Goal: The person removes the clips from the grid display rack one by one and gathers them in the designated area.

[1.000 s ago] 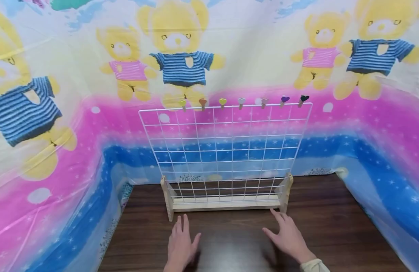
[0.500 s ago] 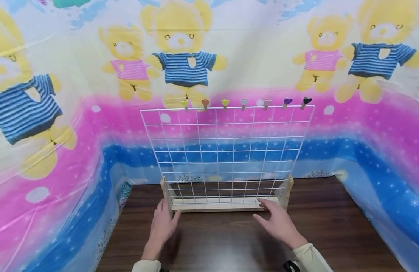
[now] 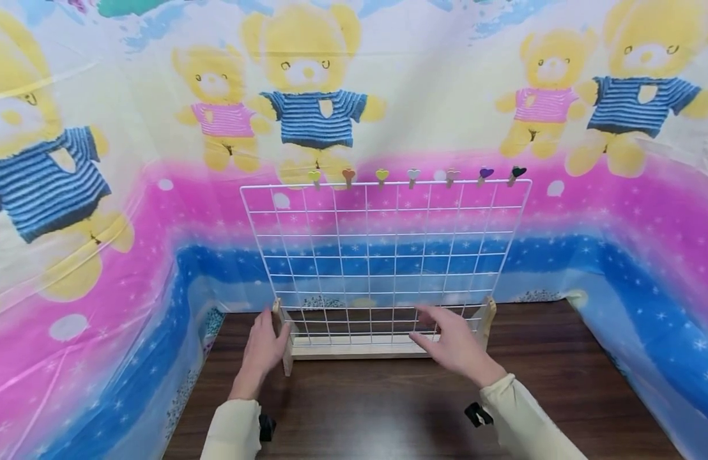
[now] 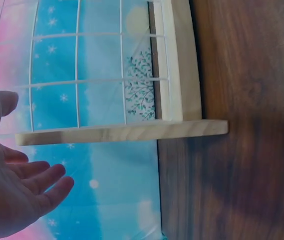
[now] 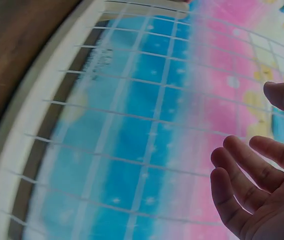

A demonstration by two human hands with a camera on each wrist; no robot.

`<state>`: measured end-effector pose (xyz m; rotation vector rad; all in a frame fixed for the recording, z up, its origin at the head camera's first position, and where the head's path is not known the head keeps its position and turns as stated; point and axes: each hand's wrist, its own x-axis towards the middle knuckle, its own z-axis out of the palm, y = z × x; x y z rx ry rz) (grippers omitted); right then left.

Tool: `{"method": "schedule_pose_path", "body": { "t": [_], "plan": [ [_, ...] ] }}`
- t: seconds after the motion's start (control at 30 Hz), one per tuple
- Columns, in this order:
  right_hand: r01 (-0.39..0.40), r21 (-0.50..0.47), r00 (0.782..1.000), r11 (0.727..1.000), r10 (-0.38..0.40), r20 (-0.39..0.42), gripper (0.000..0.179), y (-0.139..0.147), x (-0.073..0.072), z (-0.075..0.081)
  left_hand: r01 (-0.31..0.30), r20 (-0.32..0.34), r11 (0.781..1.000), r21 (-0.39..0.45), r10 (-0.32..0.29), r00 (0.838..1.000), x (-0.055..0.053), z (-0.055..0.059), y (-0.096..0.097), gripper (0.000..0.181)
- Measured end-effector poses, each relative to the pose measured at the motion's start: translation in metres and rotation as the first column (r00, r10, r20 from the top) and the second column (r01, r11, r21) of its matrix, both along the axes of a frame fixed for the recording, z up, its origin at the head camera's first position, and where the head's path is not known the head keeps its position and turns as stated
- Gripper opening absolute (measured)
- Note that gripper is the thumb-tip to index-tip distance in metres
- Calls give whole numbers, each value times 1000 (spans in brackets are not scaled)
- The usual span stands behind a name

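Note:
A white wire grid panel (image 3: 368, 257) stands upright in a pale wooden stand (image 3: 354, 351) on the table. My left hand (image 3: 262, 345) is at the stand's left upright (image 4: 132, 133). In the left wrist view its thumb and fingers lie on either side of that upright's top end, with no grip seen. In front of the panel's lower right part hovers my right hand (image 3: 456, 340), thumb and fingers spread, holding nothing. The right wrist view shows these fingers (image 5: 246, 185) loosely bent, apart from the wires.
Several heart-topped clothespins in different colours, such as a purple one (image 3: 486, 174) and a black one (image 3: 517, 173), are clipped along the top wire. Dark wood table (image 3: 377, 409) surrounds the stand. A bear-print cloth (image 3: 434, 96) hangs behind and at both sides.
Both hands have moved forward from the table's front area. The left went left to the stand's left upright; the right shifted left and up in front of the panel.

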<state>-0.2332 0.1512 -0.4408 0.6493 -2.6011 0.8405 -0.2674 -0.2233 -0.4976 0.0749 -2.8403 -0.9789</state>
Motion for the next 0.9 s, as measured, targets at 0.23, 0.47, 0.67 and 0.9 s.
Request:
{"method": "schedule_pose_path", "body": {
  "t": [0.23,0.47,0.67,0.9],
  "plan": [
    [-53,42,998,998,55,-35,51,-14,-11,38,26,-28,999,18,-26,999,-19,7,-6,64],
    [-179,74,972,981,188,-139,51,-26,-21,75,14,-67,999,41,-11,998,-31,9,-11,55],
    [-239,101,938,966,256,-233,51,-39,-27,104,-6,-132,998,55,14,991,-37,6,-10,33],
    [-287,153,889,946,323,-326,47,-54,-34,135,-21,-120,999,29,24,993,-39,4,-5,29]
  ]
}}
